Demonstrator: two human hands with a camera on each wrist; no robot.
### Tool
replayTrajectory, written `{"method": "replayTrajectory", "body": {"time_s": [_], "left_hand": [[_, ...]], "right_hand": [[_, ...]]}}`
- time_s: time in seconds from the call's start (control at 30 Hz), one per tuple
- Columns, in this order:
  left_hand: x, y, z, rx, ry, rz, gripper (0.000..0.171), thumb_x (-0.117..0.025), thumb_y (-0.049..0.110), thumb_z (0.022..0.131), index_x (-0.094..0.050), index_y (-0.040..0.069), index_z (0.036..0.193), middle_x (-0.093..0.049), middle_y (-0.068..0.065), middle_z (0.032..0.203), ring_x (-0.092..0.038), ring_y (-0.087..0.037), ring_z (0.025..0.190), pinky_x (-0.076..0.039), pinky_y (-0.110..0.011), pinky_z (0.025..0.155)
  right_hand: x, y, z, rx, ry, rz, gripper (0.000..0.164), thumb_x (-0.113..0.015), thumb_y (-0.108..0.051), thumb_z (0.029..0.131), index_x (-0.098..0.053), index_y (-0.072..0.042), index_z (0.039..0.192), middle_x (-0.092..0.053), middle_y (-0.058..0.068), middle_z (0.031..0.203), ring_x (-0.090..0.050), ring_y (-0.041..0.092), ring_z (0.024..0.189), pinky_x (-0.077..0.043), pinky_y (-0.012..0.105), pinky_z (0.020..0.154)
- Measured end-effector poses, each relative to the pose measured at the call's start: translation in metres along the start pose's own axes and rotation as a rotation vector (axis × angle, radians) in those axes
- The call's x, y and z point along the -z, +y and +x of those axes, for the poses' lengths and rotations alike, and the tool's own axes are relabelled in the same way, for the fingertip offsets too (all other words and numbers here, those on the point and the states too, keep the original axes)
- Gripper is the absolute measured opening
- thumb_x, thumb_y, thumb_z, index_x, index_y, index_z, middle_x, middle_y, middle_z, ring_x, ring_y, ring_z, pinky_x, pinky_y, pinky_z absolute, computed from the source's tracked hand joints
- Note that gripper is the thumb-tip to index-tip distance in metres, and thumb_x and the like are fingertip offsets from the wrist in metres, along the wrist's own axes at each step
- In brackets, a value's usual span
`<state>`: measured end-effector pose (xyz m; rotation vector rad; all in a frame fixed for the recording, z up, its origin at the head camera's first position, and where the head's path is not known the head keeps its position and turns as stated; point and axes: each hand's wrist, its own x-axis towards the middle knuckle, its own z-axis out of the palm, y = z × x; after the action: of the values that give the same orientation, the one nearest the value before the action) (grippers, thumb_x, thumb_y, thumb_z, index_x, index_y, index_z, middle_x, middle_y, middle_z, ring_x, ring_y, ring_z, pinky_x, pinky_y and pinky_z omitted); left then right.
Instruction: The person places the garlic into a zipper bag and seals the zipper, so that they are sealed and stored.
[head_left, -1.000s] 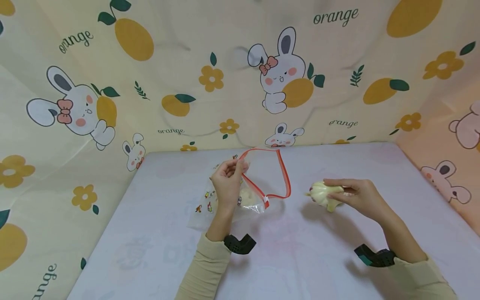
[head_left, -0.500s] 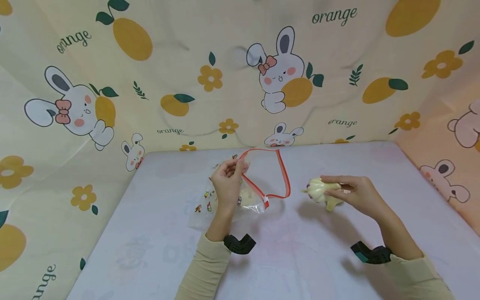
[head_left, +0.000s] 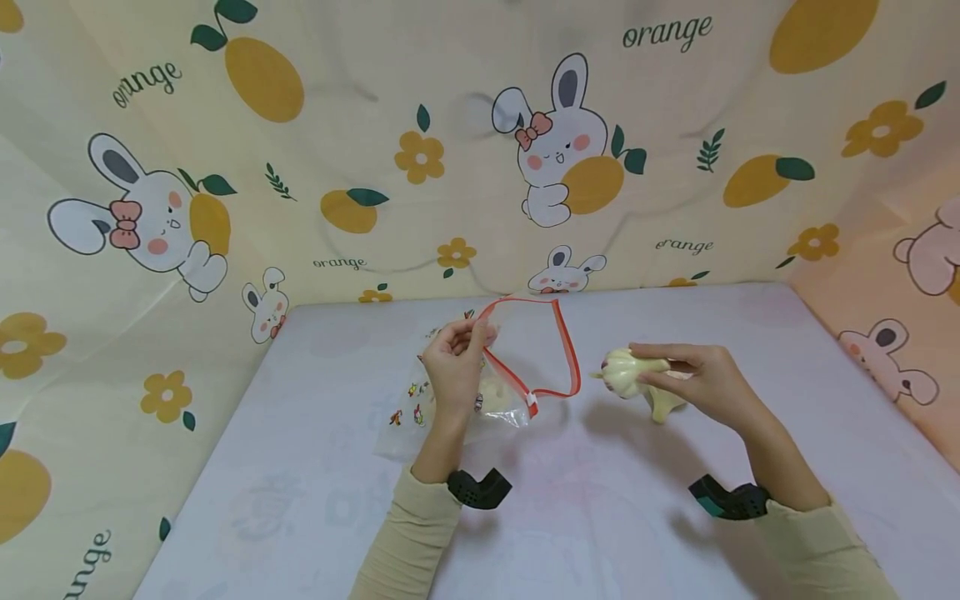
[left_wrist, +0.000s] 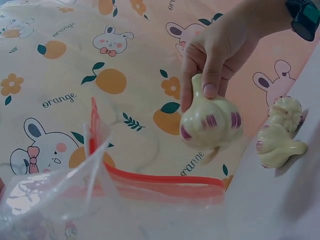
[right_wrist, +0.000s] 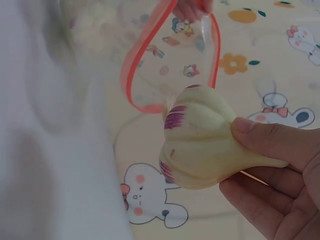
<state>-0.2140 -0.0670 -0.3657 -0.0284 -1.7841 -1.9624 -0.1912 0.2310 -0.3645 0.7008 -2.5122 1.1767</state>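
Observation:
My left hand (head_left: pixel 456 362) pinches the rim of a clear zip bag (head_left: pixel 408 429) with a red-orange zip edge and small cartoon prints. The bag's mouth gapes to the right, with a white slider (head_left: pixel 532 400) at the near corner. Something pale shows inside, its kind blurred by the plastic. By its stem, my right hand (head_left: pixel 701 379) holds a cream garlic bulb (right_wrist: pixel 200 140) with purple streaks, root end toward the bag and apart from it. Two more garlic bulbs lie on the table in the left wrist view, a near one (left_wrist: pixel 277 145) and one behind (left_wrist: pixel 286 112).
A white-covered table (head_left: pixel 300 500) lies under both hands. Behind it and along its sides hangs a cream cloth (head_left: pixel 465 83) printed with rabbits and oranges. Each wrist bears a black camera mount, such as the left one (head_left: pixel 480 489).
The right hand has moved left with the garlic bulb, closer to the bag's mouth. More of a bulb on the table shows below it. The left hand and bag stay in place.

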Motion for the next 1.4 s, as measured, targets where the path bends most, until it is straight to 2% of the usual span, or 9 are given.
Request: {"method": "replayTrajectory", "body": {"time_s": [0.47, 0.8, 0.9, 1.07, 1.2, 1.4], "left_hand": [[-0.001, 0.002, -0.001, 0.008, 0.008, 0.013, 0.022, -0.067, 0.014, 0.091, -0.068, -0.007, 0.096, -0.073, -0.026, 0.089, -0.068, 0.001, 0.068, -0.055, -0.012, 0.065], [0.0, 0.001, -0.001, 0.022, 0.001, 0.011, 0.022, -0.067, 0.014, 0.09, -0.068, -0.007, 0.095, -0.072, -0.028, 0.091, -0.067, 0.003, 0.067, -0.055, -0.012, 0.066], [0.0, 0.001, 0.0, 0.013, 0.005, 0.008, 0.021, -0.067, 0.014, 0.09, -0.068, -0.007, 0.095, -0.072, -0.028, 0.09, -0.067, 0.003, 0.067, -0.055, -0.012, 0.066], [0.0, 0.0, 0.0, -0.015, 0.006, 0.002, 0.021, -0.067, 0.012, 0.09, -0.067, -0.008, 0.095, -0.071, -0.029, 0.088, -0.066, 0.004, 0.066, -0.055, -0.011, 0.065], [-0.001, 0.0, 0.0, -0.023, 0.011, 0.004, 0.021, -0.067, 0.012, 0.09, -0.068, -0.009, 0.095, -0.072, -0.029, 0.088, -0.066, 0.004, 0.065, -0.054, -0.011, 0.063], [0.0, 0.001, 0.0, 0.0, 0.004, 0.001, 0.021, -0.067, 0.012, 0.09, -0.067, -0.008, 0.095, -0.071, -0.03, 0.089, -0.067, 0.003, 0.066, -0.054, -0.011, 0.063]], "right_hand": [[-0.006, -0.006, 0.009, 0.01, 0.019, 0.042, 0.035, -0.078, -0.002, 0.075, -0.071, 0.0, 0.11, -0.057, -0.043, 0.105, -0.057, -0.023, 0.092, -0.049, 0.001, 0.075], [-0.008, -0.012, 0.013, 0.024, 0.044, 0.093, 0.035, -0.077, 0.002, 0.075, -0.071, 0.002, 0.11, -0.06, -0.04, 0.105, -0.061, -0.019, 0.09, -0.051, 0.003, 0.074], [-0.01, -0.013, 0.015, 0.042, 0.052, 0.102, 0.035, -0.077, 0.003, 0.075, -0.071, 0.002, 0.109, -0.065, -0.033, 0.108, -0.06, -0.019, 0.093, -0.051, 0.003, 0.076], [-0.013, -0.014, 0.017, 0.082, 0.073, 0.14, 0.035, -0.076, 0.008, 0.073, -0.072, 0.002, 0.108, -0.074, -0.012, 0.11, -0.062, -0.017, 0.097, -0.051, 0.004, 0.079], [-0.015, -0.016, 0.019, 0.098, 0.083, 0.18, 0.036, -0.075, 0.011, 0.072, -0.072, 0.001, 0.107, -0.074, -0.009, 0.11, -0.063, -0.014, 0.097, -0.052, 0.005, 0.08], [-0.018, -0.02, 0.022, 0.08, 0.081, 0.151, 0.035, -0.076, 0.008, 0.073, -0.072, 0.001, 0.107, -0.074, -0.009, 0.111, -0.062, -0.017, 0.097, -0.051, 0.004, 0.08]]}}
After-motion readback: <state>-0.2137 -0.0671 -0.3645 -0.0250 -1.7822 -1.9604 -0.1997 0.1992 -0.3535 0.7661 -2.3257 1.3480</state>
